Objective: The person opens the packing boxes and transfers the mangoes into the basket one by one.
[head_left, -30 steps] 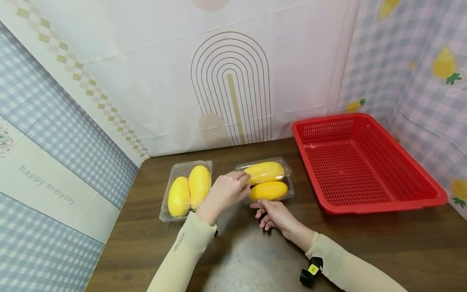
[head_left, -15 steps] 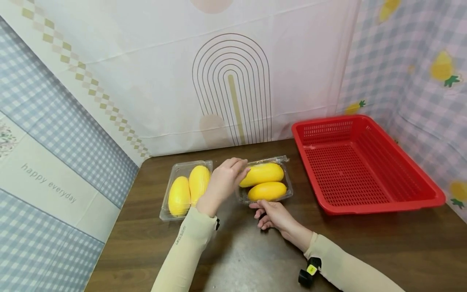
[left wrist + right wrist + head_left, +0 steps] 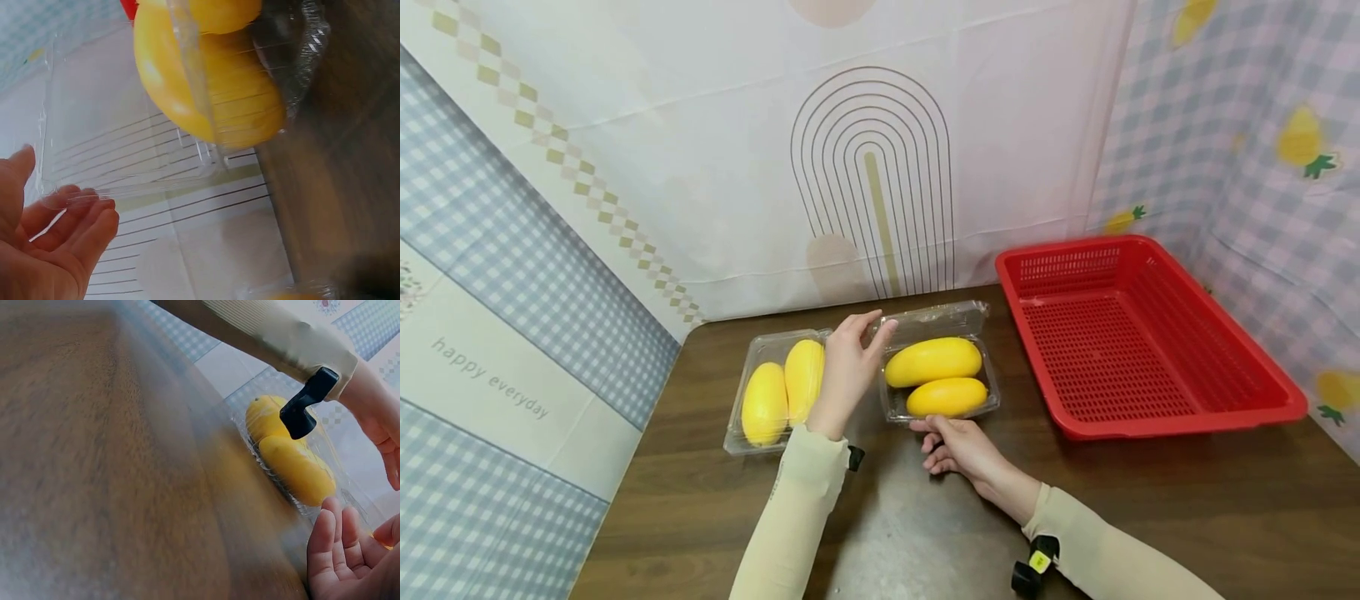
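Note:
Two smooth, yellow, oblong fruits lie in a clear plastic clamshell box. Its lid is raised at the back. My left hand is at the lid's left corner; in the left wrist view its fingertips overlap the lid's edge, and the thumb stands apart from them. My right hand is at the front of the box, thumb by the front rim and other fingers loosely bent below. Left of it is a second clear clamshell box with two similar fruits, partly behind my left hand.
A large red plastic basket with slotted walls stands to the right on the brown wooden table. Patterned cloth hangs behind the table and along both sides.
The lid of the right box has swung up and back, from lying over the fruits to standing raised. My left hand has moved up and left with it. My right hand has stayed nearly still.

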The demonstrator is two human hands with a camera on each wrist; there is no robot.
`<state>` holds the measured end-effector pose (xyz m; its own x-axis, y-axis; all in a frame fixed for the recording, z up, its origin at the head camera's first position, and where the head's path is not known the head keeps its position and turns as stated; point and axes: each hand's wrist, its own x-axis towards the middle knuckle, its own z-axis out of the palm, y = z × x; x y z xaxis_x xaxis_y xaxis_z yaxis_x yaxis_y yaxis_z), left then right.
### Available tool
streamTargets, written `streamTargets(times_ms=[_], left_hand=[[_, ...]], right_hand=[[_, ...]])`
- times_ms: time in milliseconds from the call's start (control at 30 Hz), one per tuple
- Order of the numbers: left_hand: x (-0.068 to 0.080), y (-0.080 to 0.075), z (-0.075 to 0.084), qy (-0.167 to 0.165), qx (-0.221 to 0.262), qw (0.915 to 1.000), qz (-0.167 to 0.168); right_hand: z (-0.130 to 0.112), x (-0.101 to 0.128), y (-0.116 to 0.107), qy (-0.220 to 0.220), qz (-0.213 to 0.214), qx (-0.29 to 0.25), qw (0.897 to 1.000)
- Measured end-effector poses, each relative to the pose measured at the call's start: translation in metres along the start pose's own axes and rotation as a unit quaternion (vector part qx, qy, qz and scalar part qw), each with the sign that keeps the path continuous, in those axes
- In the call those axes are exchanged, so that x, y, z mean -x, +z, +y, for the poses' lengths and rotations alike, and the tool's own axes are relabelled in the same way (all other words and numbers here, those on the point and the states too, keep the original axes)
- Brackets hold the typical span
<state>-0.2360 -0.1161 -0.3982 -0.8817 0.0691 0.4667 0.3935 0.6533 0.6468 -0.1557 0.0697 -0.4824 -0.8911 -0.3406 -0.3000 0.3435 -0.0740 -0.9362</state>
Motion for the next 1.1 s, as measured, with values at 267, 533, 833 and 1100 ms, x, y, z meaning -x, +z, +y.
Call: streamTargets(times_ms=[267,533,833,1100], left_hand=[[0.001,0.005,-0.005,-0.053,0.014,0.9982,-0.023],[0.005,0.013,-0.016,-0.078,0.015,0.9962,-0.037],[0.009,0.019,-0.028,-0.084,-0.023,0.9933,-0.076],[0.01,0.024,-0.032,-0.08,-0.055,0.9898,-0.104]], right_hand=[[-0.001,0.0,-0.001,0.002,0.005,-0.007,1.0],[0.0,-0.002,0.0,0.002,0.005,0.002,1.0],[-0.001,-0.001,0.001,0.002,0.002,0.006,1.0],[0.001,0.001,0.001,-0.004,0.0,0.008,1.0]])
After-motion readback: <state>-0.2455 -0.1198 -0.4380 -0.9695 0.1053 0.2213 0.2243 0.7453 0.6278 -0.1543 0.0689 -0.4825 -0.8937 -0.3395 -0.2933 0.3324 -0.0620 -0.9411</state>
